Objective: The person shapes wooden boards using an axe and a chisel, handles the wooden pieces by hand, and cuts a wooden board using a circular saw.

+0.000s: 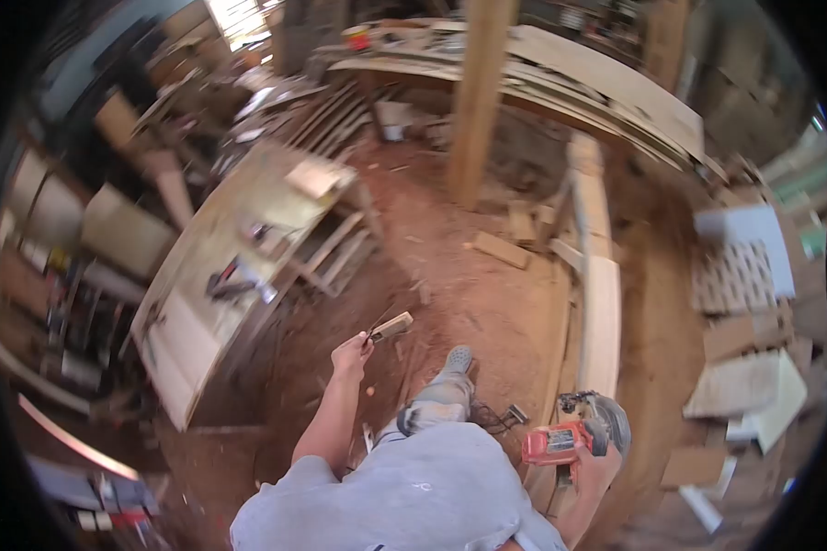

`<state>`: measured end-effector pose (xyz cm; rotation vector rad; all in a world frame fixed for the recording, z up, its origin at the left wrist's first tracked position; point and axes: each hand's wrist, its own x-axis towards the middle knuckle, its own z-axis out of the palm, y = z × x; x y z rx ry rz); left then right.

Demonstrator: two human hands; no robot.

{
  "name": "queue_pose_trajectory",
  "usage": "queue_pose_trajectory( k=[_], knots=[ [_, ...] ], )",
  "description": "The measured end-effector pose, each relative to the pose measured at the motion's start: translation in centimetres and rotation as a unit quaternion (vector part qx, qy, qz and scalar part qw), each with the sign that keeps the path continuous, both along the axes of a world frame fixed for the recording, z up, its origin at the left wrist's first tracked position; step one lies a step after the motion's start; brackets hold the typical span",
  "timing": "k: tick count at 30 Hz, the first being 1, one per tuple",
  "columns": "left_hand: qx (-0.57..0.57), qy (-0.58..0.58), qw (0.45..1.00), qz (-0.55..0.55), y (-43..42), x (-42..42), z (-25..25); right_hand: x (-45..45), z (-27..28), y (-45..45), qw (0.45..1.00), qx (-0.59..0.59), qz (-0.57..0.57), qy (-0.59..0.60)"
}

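Observation:
My left hand [351,354] is stretched forward above the dirt floor, with its fingers closed around one end of a small, pale wooden piece with a dark edge [392,327]. Blur hides what kind of thing it is. At my right side, my right hand [597,466] grips a red and black cordless circular saw [560,444] by its handle. The round dark guard of the saw faces away from me. Just beyond it runs a long pale timber beam [601,321]; I cannot tell whether the saw touches it.
On the left stands a workbench [202,303] with a dark power tool [234,280] on it. A wooden post [478,110] rises ahead, before a long bench of stacked boards [606,83]. Offcuts [503,250] lie on the floor, and panels [735,386] are on the right.

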<state>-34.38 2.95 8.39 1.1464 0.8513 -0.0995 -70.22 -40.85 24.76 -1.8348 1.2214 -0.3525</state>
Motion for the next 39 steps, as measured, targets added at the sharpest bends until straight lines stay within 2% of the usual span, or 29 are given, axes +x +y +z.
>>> queue_pose_trajectory(
  k=[2,4,5,8,10,11,16,19,21,23,25,26,27,29,31,32,33,34,35,36,38,39],
  knots=[
    [0.031,-0.017,0.997,0.068,4.7,-4.2,1.9,0.0,0.4,-0.9,0.997,0.007,0.07,-0.036],
    [0.063,-0.056,0.992,0.093,7.8,-6.3,4.4,0.6,1.5,-1.6,0.993,0.04,0.113,-0.019],
    [0.069,-0.051,0.982,0.169,9.0,-6.7,5.9,1.0,2.0,-2.0,0.989,0.057,0.135,-0.01],
    [0.063,-0.078,0.955,0.28,17.4,-4.8,5.7,3.8,3.5,1.0,0.988,0.065,0.139,0.033],
    [0.052,-0.083,0.942,0.321,24.8,0.3,4.7,8.2,3.0,6.0,0.987,0.034,0.144,0.057],
    [0.063,-0.088,0.935,0.338,28.8,2.5,2.3,9.8,2.8,7.6,0.987,0.021,0.147,0.063],
    [0.083,-0.129,0.914,0.375,38.9,13.7,2.1,17.4,3.8,13.3,0.99,0.055,0.097,0.083],
    [0.112,-0.124,0.938,0.304,46.6,20.3,-0.4,20.9,5.9,17.2,0.994,0.082,0.029,0.059],
    [0.155,-0.052,0.966,0.199,51.7,24.0,-4.2,22.5,6.1,18.4,0.994,0.105,-0.006,0.014],
    [0.278,-0.081,0.932,0.216,48.6,28.5,-2.2,22.1,4.5,18.3,0.989,0.118,-0.058,-0.062],
    [0.269,-0.104,0.939,0.189,43.4,31.2,-0.9,20.3,3.0,17.3,0.998,0.042,-0.057,-0.004],
    [0.331,-0.135,0.925,0.129,39.8,32.4,-0.7,19.7,3.8,17.3,0.997,0.021,-0.066,0.021],
    [0.425,-0.104,0.897,0.069,35.5,33.6,-0.9,21.3,5.6,18.1,0.996,0.041,-0.082,0.013],
    [0.205,-0.152,0.962,-0.101,24.8,33.7,-1.4,23.0,8.1,18.8,0.991,0.086,-0.105,-0.021],
    [0.138,-0.147,0.936,-0.287,13.6,32.4,-2.9,21.7,6.3,18.2,0.992,0.04,-0.12,0.018],
    [0.138,-0.155,0.903,-0.377,5.9,30.0,-0.5,21.3,8.7,16.0,0.989,0.044,-0.141,0.027],
    [0.136,-0.167,0.859,-0.464,1.3,27.9,-0.5,21.6,8.1,17.5,0.985,0.045,-0.163,0.031],
    [0.081,-0.192,0.819,-0.535,-3.4,25.8,0.1,21.7,8.0,17.9,0.983,0.049,-0.176,0.035],
    [0.093,-0.197,0.745,-0.631,-7.1,23.9,1.1,21.3,7.0,18.7,0.979,0.044,-0.196,0.046],
    [0.088,-0.252,0.659,-0.703,-10.9,21.9,1.8,20.9,6.2,18.8,0.975,0.044,-0.211,0.057],
    [0.002,-0.22,0.524,-0.823,-16.9,17.6,0.9,20.3,4.8,18.9,0.971,0.022,-0.225,0.078],
    [-0.008,-0.189,0.457,-0.869,-27.0,10.4,6.5,14.6,7.8,9.7,0.975,0.021,-0.209,0.077]
  ],
)
